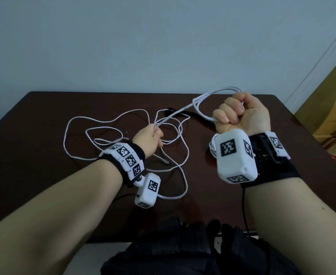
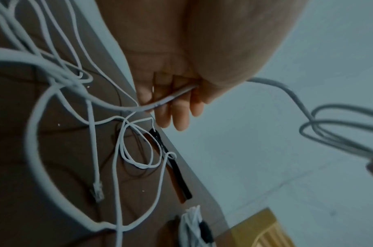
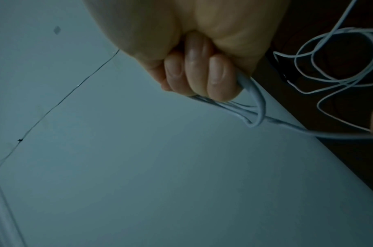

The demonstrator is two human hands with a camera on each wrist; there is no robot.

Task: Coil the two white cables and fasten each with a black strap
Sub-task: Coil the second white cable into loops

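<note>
Right hand (image 1: 240,114) is clenched on several loops of white cable (image 1: 208,96), raised above the table (image 1: 44,116). Left hand (image 1: 149,139) pinches a strand of the same cable, whose slack sprawls loose across the tabletop. No containers in view. Left wrist view alone shows a plug (image 2: 97,192), a black strap (image 2: 177,170) lying flat near the table's far edge, and a bundle (image 2: 192,224) already strapped.

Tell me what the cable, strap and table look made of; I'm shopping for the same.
Cable: white plastic-jacketed, bends in soft loops. Strap: flat matte black band, maybe fabric; too blurred to tell. Table: dark brown, glossy, likely varnished wood or laminate, reflecting light.
</note>
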